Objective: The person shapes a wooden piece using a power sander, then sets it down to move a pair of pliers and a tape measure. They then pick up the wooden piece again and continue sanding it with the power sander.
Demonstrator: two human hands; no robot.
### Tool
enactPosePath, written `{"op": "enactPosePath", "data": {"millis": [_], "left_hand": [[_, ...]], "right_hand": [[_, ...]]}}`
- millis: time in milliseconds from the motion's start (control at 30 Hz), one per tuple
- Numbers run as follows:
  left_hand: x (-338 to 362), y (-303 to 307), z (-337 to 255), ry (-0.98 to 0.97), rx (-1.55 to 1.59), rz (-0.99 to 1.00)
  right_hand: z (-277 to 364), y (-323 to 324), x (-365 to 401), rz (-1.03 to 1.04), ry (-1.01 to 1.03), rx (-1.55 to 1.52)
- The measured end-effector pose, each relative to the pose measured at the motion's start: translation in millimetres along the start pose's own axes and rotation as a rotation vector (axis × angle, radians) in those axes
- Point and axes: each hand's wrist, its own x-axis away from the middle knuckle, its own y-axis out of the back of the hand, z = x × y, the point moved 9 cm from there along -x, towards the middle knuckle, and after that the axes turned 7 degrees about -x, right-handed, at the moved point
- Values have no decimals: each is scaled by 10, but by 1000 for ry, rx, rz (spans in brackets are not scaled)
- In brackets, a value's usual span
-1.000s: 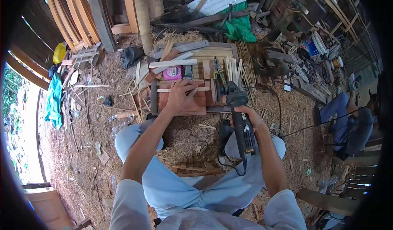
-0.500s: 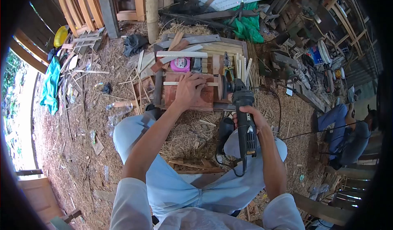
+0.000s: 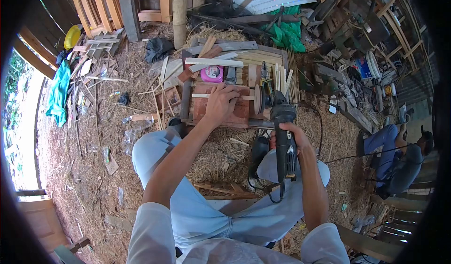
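My left hand (image 3: pixel 221 105) presses a thin pale wooden strip (image 3: pixel 200 95) down on a reddish-brown board (image 3: pixel 203 112), its fingers closed over the strip's middle. The strip lies crosswise, and its right end reaches the disc (image 3: pixel 258 99) of a black angle grinder (image 3: pixel 286 157). Around the grinder's body my right hand (image 3: pixel 297 136) is wrapped, thumb on top, with the disc turned toward the strip. Behind the board sit a pink tape measure (image 3: pixel 212 73) and, close to the disc, a pair of pliers (image 3: pixel 266 73).
More wooden strips (image 3: pixel 213 62) lie on the low wooden bench (image 3: pixel 185 105) at its far side. The grinder's cord (image 3: pixel 277 200) loops over my right leg. Shavings cover the ground (image 3: pixel 117 146). A person (image 3: pixel 399 160) sits at the right.
The view has shifted a little, so the bench and grinder appear slightly farther right. Both hands keep their hold, with the strip's end still at the disc.
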Motion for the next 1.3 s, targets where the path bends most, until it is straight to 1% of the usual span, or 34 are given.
{"op": "enactPosePath", "data": {"millis": [67,300,400,467,600,667,700,767,800,833,900,933,967,1033,1067,1100,1167,1200,1233,1300], "left_hand": [[-5,-1,0,13,9,30],[11,-14,21,12,19,31],[-7,-5,-20,-8,6,31],[-3,-10,-3,7,52,35],[11,-6,-3,7,19,33],[5,12,-23,-39,10,36],[-8,22,11,-57,4,26],[-15,-20,-16,-183,53,83],[-83,105,-103,-208,91,42],[-189,235,-222,-234,89,41],[-385,600,-371,-176,249,-36],[-436,727,-419,-83,311,-33],[-479,828,-515,-98,305,-31],[-546,983,-580,-57,420,-14],[-555,1004,-605,-37,388,27],[-543,992,-587,-41,376,20],[-491,829,-366,162,561,66],[-478,877,-398,185,631,9],[-433,866,-374,194,624,3],[-317,747,-176,314,925,-36]], "right_hand": [[14,-50,21,26,-12,18],[14,-82,0,68,-14,10],[51,-55,16,33,19,27],[54,-105,15,52,5,51],[51,-17,-43,28,9,22],[53,-95,-17,72,-52,28],[88,-109,-17,79,-33,27],[134,-114,3,101,32,11],[181,-136,40,118,53,-24],[250,-160,85,122,77,-35],[411,-153,183,78,179,-77],[449,-155,189,87,195,-88],[483,-118,204,66,217,-87],[509,-71,201,59,243,-92],[470,-63,168,82,197,-102],[429,-64,144,104,149,-107],[403,-58,115,110,143,-105],[401,-66,110,99,137,-104],[390,-84,117,105,127,-98],[457,-59,154,50,216,-59]]}}
